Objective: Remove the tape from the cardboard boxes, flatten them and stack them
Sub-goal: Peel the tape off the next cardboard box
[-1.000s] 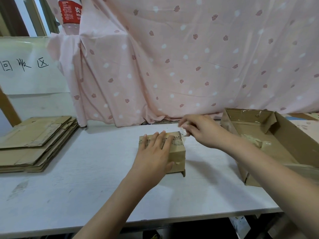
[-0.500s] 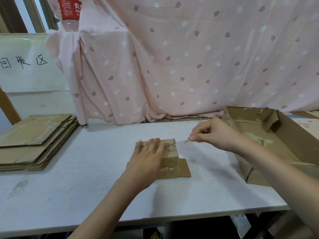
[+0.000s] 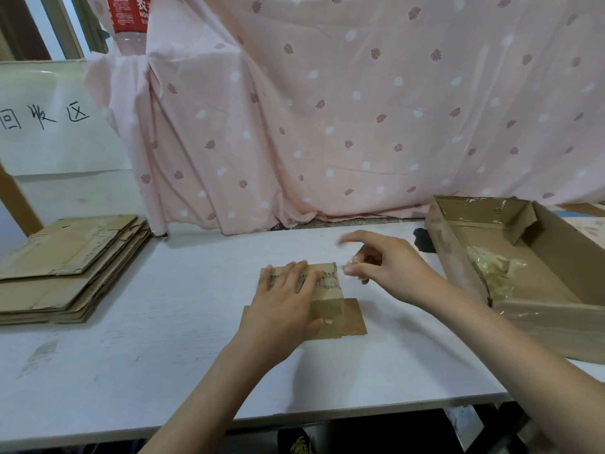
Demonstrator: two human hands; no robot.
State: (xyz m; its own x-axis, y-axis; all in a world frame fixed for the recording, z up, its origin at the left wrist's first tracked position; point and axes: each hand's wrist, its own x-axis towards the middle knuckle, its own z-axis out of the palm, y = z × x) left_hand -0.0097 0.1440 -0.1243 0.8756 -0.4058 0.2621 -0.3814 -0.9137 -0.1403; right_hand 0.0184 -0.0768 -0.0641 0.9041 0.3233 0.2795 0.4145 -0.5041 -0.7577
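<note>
Box [image 3: 329,298] under flat left grip [image 3: 283,304]; right grip [image 3: 383,265] beside, pinching tape [image 3: 347,268]

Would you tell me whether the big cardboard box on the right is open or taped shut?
Open: the big cardboard box has no top closed over it, and crumpled clear tape lies inside on its floor.

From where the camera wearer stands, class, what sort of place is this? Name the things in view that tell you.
Probably a makeshift cardboard-recycling work table. Flattened cardboard is stacked at the left, an open box at the right holds crumpled tape, and a handwritten sign hangs behind the stack.
</note>
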